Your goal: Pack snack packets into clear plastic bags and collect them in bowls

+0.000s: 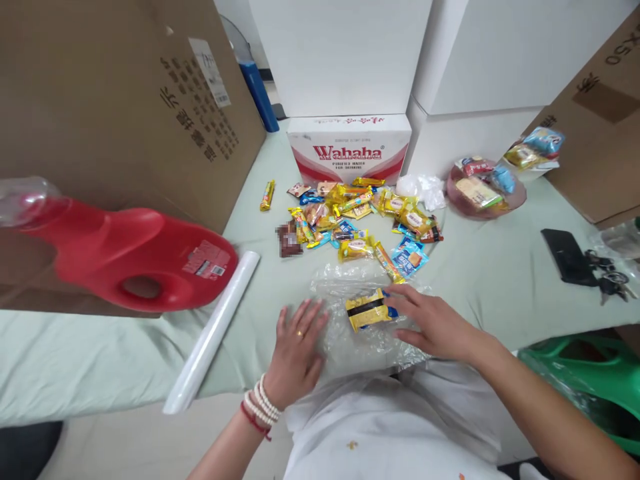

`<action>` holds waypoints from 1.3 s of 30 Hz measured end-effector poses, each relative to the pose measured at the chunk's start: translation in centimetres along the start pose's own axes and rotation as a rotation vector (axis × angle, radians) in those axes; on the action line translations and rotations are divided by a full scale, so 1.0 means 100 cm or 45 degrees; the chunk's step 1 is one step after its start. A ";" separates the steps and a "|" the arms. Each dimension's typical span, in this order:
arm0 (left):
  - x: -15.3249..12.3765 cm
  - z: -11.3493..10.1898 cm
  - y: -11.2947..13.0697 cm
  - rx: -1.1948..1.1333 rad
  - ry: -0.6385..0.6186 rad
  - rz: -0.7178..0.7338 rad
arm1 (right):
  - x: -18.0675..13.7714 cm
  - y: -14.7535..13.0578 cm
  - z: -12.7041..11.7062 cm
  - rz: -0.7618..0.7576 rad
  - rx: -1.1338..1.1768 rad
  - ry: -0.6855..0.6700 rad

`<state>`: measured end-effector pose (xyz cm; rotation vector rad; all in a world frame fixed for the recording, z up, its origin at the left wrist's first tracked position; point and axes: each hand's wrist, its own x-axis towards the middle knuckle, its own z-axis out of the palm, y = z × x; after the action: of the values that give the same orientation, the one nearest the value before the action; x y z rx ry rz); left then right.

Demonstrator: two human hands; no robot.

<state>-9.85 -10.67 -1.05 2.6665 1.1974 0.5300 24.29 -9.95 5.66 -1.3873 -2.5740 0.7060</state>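
A clear plastic sheet (pixel 350 280) lies flat on the pale green cloth near me. On it rests a yellow snack packet (pixel 369 309) with a dark band. My left hand (pixel 296 350) lies flat with fingers spread on the sheet's left edge. It wears a ring and bead bracelets. My right hand (pixel 435 323) is stretched out flat on the sheet's right side, fingertips touching the packet's right end. A heap of several snack packets (pixel 360 223) lies just beyond the sheet.
A roll of clear film (pixel 213 331) lies left of my hand, beside a red jug (pixel 135 257) on its side. A Wahaha carton (pixel 349 148) stands behind the heap. A pink dish of snacks (pixel 483 190), a phone (pixel 567 255), keys (pixel 613 280) and a green container (pixel 595 373) are on the right.
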 end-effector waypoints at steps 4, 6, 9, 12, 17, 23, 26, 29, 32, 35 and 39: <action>-0.022 0.004 0.022 -0.135 -0.085 0.305 | -0.059 0.024 0.025 -0.010 0.063 0.029; -0.027 0.013 0.028 -0.108 -0.103 0.327 | -0.075 0.032 0.041 0.025 0.040 0.040; -0.026 0.022 0.027 -0.148 -0.022 0.229 | -0.078 0.037 0.050 0.005 0.104 0.069; -0.020 0.019 0.021 -0.288 0.004 0.058 | -0.067 0.037 0.034 -0.070 0.290 0.032; -0.007 0.006 0.013 -0.418 0.023 -0.156 | -0.042 0.037 -0.020 -0.071 0.358 -0.039; -0.002 0.006 0.017 -0.252 0.060 -0.016 | 0.033 -0.002 -0.030 0.020 -0.053 -0.028; -0.007 0.008 0.021 -0.152 0.058 0.018 | 0.066 -0.024 -0.011 -0.003 -0.215 -0.217; -0.012 0.011 0.021 -0.153 0.055 0.016 | 0.073 -0.030 -0.002 -0.032 -0.273 -0.255; -0.016 0.012 0.018 -0.200 0.071 0.007 | 0.064 -0.023 -0.007 -0.044 -0.197 -0.213; -0.016 0.013 0.017 -0.239 0.091 0.004 | 0.059 -0.014 -0.010 -0.004 -0.168 -0.246; -0.017 0.015 0.016 -0.278 0.132 0.007 | 0.045 -0.006 -0.003 0.032 -0.111 -0.187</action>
<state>-9.25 -13.00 -2.36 2.4857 1.0886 0.7617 21.38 -6.48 5.80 -1.4466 -2.7349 0.7344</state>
